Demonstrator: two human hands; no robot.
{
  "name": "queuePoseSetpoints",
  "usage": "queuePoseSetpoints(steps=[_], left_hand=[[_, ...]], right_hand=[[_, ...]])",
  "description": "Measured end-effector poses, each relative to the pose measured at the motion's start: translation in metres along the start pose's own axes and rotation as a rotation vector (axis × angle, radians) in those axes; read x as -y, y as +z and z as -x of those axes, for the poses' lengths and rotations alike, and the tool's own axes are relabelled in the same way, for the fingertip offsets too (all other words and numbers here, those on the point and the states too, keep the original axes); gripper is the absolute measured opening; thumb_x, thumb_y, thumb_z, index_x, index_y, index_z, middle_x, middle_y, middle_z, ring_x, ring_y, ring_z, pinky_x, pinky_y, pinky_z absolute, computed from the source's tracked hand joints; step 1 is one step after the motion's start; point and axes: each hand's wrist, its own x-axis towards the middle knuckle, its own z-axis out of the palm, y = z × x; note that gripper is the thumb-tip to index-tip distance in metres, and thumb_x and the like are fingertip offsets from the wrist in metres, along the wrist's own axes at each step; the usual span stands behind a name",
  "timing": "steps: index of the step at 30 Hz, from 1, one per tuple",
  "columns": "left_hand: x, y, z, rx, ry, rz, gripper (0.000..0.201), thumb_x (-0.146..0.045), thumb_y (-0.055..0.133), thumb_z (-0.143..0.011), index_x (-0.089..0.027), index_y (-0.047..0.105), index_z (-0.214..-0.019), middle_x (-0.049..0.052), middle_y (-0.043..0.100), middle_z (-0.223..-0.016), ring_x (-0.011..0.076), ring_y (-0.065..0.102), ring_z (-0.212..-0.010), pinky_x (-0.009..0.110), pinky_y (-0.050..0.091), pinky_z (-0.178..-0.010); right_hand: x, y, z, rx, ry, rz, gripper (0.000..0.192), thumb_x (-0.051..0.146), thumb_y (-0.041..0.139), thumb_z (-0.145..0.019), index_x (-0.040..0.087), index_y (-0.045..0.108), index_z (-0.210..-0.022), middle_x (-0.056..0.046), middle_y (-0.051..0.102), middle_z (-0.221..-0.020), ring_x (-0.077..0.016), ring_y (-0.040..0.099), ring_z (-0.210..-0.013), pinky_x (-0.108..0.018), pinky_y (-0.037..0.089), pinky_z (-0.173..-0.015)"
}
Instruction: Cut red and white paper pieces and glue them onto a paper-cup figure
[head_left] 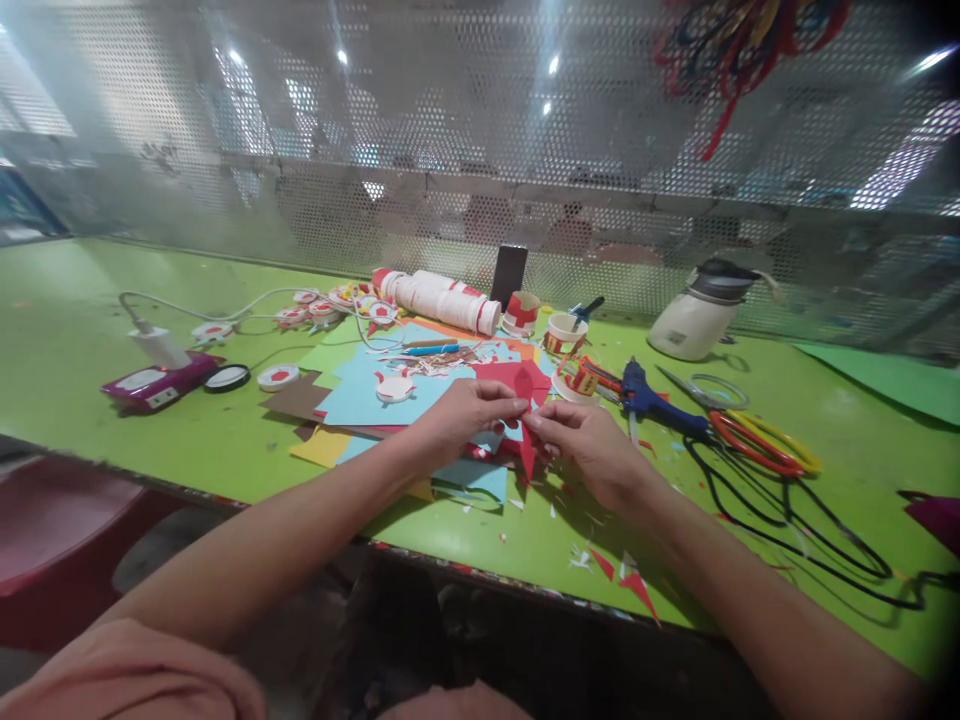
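Observation:
My left hand [471,412] and my right hand [583,440] meet over the front of the paper pile. Between their fingertips is a narrow, pointed piece of red paper [529,460], pinched from both sides, its tip hanging down. Behind them a larger red sheet [517,378] rests on light blue paper [360,400]. A small white round piece with red points [394,386] sits on the blue paper left of my hands. Beyond lie a blue pen [432,350] and small paper scraps [442,364].
On the right are a blue glue gun [649,395], scissors [765,440] with orange and yellow handles, and a black cord [787,515]. White rolls [442,298], a phone [510,272] and a jug [694,320] stand behind. A purple power strip [157,383] lies left.

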Motion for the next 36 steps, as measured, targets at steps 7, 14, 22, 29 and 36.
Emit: queuePoseSetpoints(steps=[7,14,22,29,36], left_hand=[[-0.006,-0.002,0.0,-0.021,-0.013,0.036,0.018,-0.031,0.069,-0.069,-0.015,0.06,-0.07,-0.001,0.057,-0.064,0.0061,0.048,-0.053,0.019,0.037,-0.048],[-0.006,-0.003,0.001,-0.014,0.041,0.062,0.023,-0.031,0.074,-0.062,-0.013,0.059,-0.064,-0.001,0.057,-0.06,0.0068,0.051,-0.055,0.021,0.038,-0.054],[0.0,-0.003,-0.004,0.028,0.052,0.077,0.022,-0.03,0.074,-0.063,-0.013,0.06,-0.063,-0.001,0.058,-0.06,0.0071,0.051,-0.055,0.023,0.037,-0.056],[0.003,-0.004,-0.005,0.067,0.045,0.042,0.024,-0.033,0.074,-0.062,-0.013,0.06,-0.064,-0.001,0.057,-0.059,0.007,0.05,-0.053,0.022,0.036,-0.053],[0.006,-0.007,-0.005,0.086,0.02,-0.008,0.025,-0.037,0.071,-0.064,-0.015,0.06,-0.071,0.0,0.057,-0.063,0.0071,0.049,-0.051,0.022,0.034,-0.049]], right_hand=[[-0.002,-0.003,-0.004,-0.048,-0.015,0.018,0.026,0.038,0.069,-0.07,0.016,0.06,-0.061,0.002,0.055,-0.056,-0.0077,0.044,-0.051,-0.023,0.034,-0.051],[-0.006,-0.008,-0.005,-0.12,0.066,0.043,0.028,0.043,0.074,-0.064,0.017,0.065,-0.066,-0.003,0.059,-0.066,-0.0127,0.053,-0.059,-0.027,0.045,-0.056],[-0.009,-0.007,-0.006,-0.104,0.107,0.054,0.03,0.046,0.077,-0.058,0.019,0.065,-0.062,-0.002,0.056,-0.058,-0.0156,0.055,-0.057,-0.027,0.048,-0.053],[-0.008,-0.004,-0.005,-0.124,0.129,0.027,0.03,0.046,0.078,-0.055,0.02,0.066,-0.062,-0.002,0.058,-0.059,-0.0155,0.055,-0.057,-0.027,0.048,-0.054],[-0.01,-0.007,-0.007,-0.075,0.108,0.051,0.03,0.047,0.076,-0.06,0.018,0.065,-0.064,-0.002,0.056,-0.06,-0.0162,0.054,-0.06,-0.029,0.047,-0.056]])
